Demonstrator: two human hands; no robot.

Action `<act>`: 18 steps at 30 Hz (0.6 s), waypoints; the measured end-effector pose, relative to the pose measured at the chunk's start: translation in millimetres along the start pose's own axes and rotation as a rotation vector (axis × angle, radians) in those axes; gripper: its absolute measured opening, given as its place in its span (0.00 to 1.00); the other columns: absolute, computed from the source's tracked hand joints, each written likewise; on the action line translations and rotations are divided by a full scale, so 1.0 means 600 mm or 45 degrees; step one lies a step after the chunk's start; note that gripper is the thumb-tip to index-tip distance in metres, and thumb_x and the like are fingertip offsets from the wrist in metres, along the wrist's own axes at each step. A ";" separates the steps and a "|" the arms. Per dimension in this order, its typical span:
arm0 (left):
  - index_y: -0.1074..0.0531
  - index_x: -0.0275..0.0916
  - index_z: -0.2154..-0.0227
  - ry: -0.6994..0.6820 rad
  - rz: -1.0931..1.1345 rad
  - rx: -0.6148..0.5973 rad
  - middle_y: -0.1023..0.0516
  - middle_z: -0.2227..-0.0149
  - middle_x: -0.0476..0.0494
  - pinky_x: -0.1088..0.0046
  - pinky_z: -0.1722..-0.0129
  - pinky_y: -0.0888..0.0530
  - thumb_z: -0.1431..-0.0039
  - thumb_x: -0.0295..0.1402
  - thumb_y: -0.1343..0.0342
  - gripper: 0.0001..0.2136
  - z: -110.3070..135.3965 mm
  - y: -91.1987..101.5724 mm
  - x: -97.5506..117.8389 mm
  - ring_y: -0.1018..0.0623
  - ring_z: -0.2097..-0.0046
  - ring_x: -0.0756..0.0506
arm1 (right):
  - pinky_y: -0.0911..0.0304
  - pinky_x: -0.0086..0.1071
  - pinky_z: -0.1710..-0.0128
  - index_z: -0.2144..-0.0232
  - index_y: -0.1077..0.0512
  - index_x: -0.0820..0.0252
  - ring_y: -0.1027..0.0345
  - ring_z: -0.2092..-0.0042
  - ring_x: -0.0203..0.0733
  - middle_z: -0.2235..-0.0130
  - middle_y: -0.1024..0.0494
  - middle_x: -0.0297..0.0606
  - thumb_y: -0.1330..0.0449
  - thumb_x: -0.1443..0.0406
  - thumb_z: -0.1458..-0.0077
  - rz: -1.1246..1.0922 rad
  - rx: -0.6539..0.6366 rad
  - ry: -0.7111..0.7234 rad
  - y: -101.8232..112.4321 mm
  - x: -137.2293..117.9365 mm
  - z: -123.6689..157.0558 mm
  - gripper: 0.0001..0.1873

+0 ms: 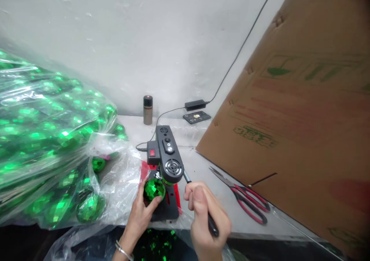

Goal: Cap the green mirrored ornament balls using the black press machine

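My left hand [141,214] is closed around a shiny green faceted ball [154,189], holding it on the black base of a small black bench machine [167,157], under the machine's head. My right hand [206,216] is wrapped round the machine's black lever handle [212,227], whose metal rod runs up to the head. The machine has a red switch on its left side and a cable at the back.
A big clear plastic bag of green faceted balls [43,138] fills the left. Red-handled pliers [248,201] lie right of the machine. A large cardboard sheet [303,118] leans at the right. A small canister [147,109], a power adapter [195,105] and a black remote-like slab [197,117] sit by the wall. More balls lie in a bag [156,245] below the table edge.
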State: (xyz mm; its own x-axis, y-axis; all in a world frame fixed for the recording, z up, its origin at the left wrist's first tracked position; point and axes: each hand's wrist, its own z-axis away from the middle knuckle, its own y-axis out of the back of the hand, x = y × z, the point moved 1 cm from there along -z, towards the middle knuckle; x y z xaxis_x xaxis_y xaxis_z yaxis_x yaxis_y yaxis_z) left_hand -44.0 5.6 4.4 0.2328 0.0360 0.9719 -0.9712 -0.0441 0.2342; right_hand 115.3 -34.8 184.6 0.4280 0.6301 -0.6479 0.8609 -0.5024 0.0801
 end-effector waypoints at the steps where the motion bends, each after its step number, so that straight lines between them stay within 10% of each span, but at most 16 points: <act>1: 0.34 0.39 0.31 0.024 0.048 -0.004 0.22 0.32 0.29 0.47 0.28 0.29 0.39 0.55 0.36 0.39 -0.002 0.004 0.002 0.23 0.30 0.29 | 0.39 0.27 0.72 0.70 0.36 0.55 0.34 0.72 0.31 0.73 0.32 0.29 0.50 0.74 0.25 0.004 0.005 0.001 -0.001 -0.001 0.000 0.18; 18: 0.31 0.41 0.33 -0.110 -0.045 0.048 0.22 0.33 0.30 0.41 0.28 0.30 0.44 0.50 0.30 0.39 -0.002 -0.016 -0.003 0.24 0.30 0.27 | 0.38 0.27 0.71 0.67 0.34 0.55 0.34 0.71 0.32 0.71 0.32 0.30 0.49 0.74 0.26 -0.024 -0.016 -0.007 0.001 0.001 0.005 0.16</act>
State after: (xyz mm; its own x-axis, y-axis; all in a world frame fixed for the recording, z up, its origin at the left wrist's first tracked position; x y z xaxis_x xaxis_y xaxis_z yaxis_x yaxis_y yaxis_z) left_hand -35.0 7.1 0.3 0.2720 -0.0479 0.9611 -0.9600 -0.0821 0.2676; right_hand 115.3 -36.4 181.6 0.4104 0.6363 -0.6532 0.8722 -0.4831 0.0774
